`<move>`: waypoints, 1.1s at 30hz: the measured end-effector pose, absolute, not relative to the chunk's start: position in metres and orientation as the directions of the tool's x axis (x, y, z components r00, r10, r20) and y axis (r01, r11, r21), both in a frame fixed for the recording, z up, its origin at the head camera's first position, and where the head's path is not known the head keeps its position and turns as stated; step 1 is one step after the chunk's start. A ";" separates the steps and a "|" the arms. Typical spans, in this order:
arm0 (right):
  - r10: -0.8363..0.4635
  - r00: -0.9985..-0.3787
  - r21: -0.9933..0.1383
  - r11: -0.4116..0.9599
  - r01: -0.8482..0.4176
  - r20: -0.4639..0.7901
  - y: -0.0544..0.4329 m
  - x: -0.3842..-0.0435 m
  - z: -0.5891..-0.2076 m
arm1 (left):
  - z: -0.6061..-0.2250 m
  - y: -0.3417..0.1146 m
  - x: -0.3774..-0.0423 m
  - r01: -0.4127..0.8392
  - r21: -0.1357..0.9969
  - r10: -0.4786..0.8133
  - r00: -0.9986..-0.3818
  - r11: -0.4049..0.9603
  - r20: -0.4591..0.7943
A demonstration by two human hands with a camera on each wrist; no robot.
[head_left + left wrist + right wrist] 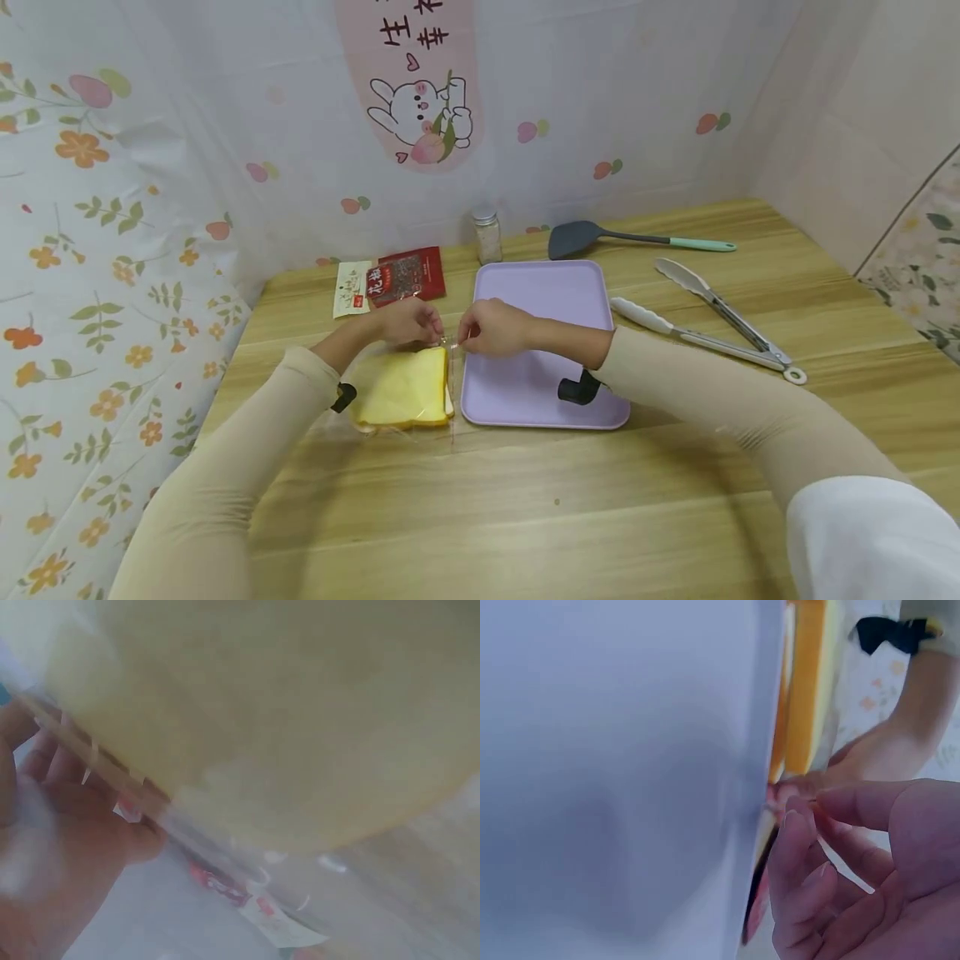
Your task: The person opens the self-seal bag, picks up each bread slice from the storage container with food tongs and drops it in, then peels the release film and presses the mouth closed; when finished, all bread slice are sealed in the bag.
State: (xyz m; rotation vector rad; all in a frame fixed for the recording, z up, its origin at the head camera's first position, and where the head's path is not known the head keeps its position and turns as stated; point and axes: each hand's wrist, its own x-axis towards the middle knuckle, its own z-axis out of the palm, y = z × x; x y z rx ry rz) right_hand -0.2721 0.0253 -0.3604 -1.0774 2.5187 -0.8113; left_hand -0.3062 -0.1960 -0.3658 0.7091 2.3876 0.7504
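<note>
Yellow-topped bread slices lie stacked inside a clear plastic bag on the table. At the bag's far right corner my left hand pinches the thin plastic. Close beside it, my right hand pinches the same edge between thumb and forefinger, above the tray's left side. In the left wrist view a blurred pale slice fills most of the picture, the left hand at its edge. The right wrist view has the right hand's thumb and fingertip meeting just below the orange bread crust.
A lilac tray sits right of the bread. Behind are a cream packet, a red spice packet and a lidded glass jar. A grey spatula and spread tongs lie to the right. A patterned cloth wall borders the table.
</note>
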 end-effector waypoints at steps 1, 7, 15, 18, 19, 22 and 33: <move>-0.718 -0.695 -0.593 0.578 -0.561 -0.042 0.025 -0.276 -0.361 | -0.367 -0.196 -0.306 0.311 0.634 0.608 -0.726 0.708 -0.322; -0.661 -0.750 -0.573 0.628 -0.528 -0.033 0.021 -0.292 -0.364 | -0.368 -0.195 -0.304 0.334 0.606 0.591 -0.753 0.722 -0.290; -0.641 -0.767 -0.572 0.643 -0.510 -0.035 0.012 -0.300 -0.370 | -0.368 -0.197 -0.300 0.306 0.641 0.587 -0.759 0.704 -0.282; -0.644 -0.764 -0.593 0.633 -0.497 -0.047 0.008 -0.300 -0.374 | -0.369 -0.198 -0.299 0.311 0.636 0.588 -0.758 0.707 -0.283; -0.647 -0.761 -0.605 0.628 -0.490 -0.055 0.007 -0.301 -0.375 | -0.369 -0.198 -0.299 0.313 0.633 0.588 -0.757 0.708 -0.284; -0.660 -0.749 -0.627 0.609 -0.486 -0.060 0.002 -0.302 -0.379 | -0.371 -0.199 -0.298 0.314 0.624 0.584 -0.759 0.716 -0.289; -0.684 -0.727 -0.644 0.583 -0.495 -0.061 -0.003 -0.308 -0.386 | -0.368 -0.197 -0.295 0.325 0.618 0.579 -0.771 0.716 -0.265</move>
